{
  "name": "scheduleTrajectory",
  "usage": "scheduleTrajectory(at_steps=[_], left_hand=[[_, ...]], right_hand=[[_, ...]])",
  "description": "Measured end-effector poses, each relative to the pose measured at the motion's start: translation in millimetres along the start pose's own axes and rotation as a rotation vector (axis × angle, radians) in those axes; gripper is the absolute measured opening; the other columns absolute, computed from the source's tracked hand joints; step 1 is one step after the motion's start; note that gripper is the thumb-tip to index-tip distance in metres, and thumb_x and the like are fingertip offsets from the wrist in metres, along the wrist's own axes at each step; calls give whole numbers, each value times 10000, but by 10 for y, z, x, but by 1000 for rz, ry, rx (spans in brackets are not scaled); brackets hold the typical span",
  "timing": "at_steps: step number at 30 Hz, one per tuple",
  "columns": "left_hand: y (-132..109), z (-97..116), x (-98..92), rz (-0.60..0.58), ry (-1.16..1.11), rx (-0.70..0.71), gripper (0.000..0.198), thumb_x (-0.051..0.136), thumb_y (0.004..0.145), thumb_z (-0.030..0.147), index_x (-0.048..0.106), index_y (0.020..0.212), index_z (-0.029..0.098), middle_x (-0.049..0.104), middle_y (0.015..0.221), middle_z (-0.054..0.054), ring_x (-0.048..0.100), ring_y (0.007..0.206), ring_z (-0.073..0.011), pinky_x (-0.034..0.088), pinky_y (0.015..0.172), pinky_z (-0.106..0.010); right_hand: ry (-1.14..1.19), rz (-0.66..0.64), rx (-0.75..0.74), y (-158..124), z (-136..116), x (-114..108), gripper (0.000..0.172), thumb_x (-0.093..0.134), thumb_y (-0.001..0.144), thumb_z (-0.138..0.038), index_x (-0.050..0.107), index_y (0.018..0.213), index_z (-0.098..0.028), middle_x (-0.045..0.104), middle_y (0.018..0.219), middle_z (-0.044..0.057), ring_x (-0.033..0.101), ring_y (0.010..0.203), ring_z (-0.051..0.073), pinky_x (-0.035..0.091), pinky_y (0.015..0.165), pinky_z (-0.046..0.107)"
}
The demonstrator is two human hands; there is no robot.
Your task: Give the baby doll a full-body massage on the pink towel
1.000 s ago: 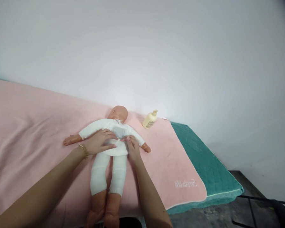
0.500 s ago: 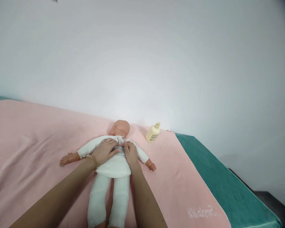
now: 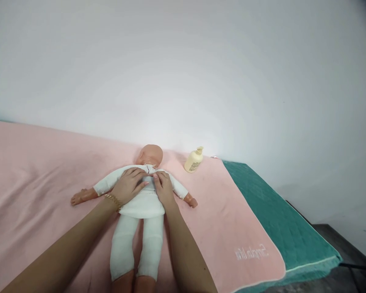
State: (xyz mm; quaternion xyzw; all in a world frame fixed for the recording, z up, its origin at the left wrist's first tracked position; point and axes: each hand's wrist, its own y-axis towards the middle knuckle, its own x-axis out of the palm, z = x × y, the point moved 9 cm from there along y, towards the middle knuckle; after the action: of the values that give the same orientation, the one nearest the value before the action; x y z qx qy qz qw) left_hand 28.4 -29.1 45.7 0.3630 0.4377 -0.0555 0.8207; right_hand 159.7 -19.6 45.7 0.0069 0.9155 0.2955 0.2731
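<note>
A baby doll (image 3: 151,205) in white clothing lies with its arms spread, its head toward the wall. My left hand (image 3: 129,185) rests on the left part of its upper body, fingers toward the middle and thumb apart; it holds nothing. On the other side of the upper body lies my right hand (image 3: 164,186), its fingers bent over the cloth near the neck opening and its thumb alongside. Both hands touch the doll and almost meet at the middle. Beyond the doll's right-side arm stands a pale yellow pump bottle (image 3: 193,160).
A pink blanket (image 3: 225,219) lies beneath the doll and bottle, wrinkled at the left. Green padded cloth (image 3: 280,207) shows along the right edge. A pale wall (image 3: 183,73) rises behind. Dark flooring (image 3: 338,244) appears at the lower right.
The view has tilted down slightly, so the doll, bottle and blanket sit higher in the picture. My right fingers lie flatter over the upper cloth; my left hand stays on the doll.
</note>
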Motion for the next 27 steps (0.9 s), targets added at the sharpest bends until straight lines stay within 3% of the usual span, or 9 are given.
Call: scheduleTrajectory(at_steps=[8,12,15,22,27], left_hand=[[17,-16,34,-60,52,-59,439,384,962,526,641,1087,194,667,1136,-89,535,1113,-282,398,963,-468],[7,-1,-38,36,39,-38,499,345,971,536,606,1187,170,636,1190,-116,516,1145,-282,392,993,-466],[4,-19,-53,78,45,-33,531,337,973,536,586,1216,135,622,1223,-134,505,1175,-284,379,1024,-465],[17,-68,51,-14,69,-43,510,366,957,555,620,1138,152,650,1184,-112,537,1140,-287,395,1005,-476],[15,-66,40,6,62,-44,537,341,957,573,604,1149,146,642,1190,-127,538,1146,-291,397,1013,-476]], right_hand=[[-53,-41,42,23,68,80,353,431,996,-308,728,857,-178,697,917,81,586,938,219,419,903,365],[11,28,-46,-15,-45,-9,297,446,990,-324,710,998,-189,663,1038,85,570,1041,210,423,965,350],[33,8,-58,-18,-52,4,283,450,988,-333,682,1079,-199,646,1109,89,561,1098,207,418,1002,350],[-73,-97,12,36,61,132,331,425,1000,-355,700,961,-175,684,973,92,592,982,225,444,925,375],[-38,-58,-23,8,7,83,296,441,992,-350,696,1009,-201,675,1034,83,585,1036,214,438,971,368]])
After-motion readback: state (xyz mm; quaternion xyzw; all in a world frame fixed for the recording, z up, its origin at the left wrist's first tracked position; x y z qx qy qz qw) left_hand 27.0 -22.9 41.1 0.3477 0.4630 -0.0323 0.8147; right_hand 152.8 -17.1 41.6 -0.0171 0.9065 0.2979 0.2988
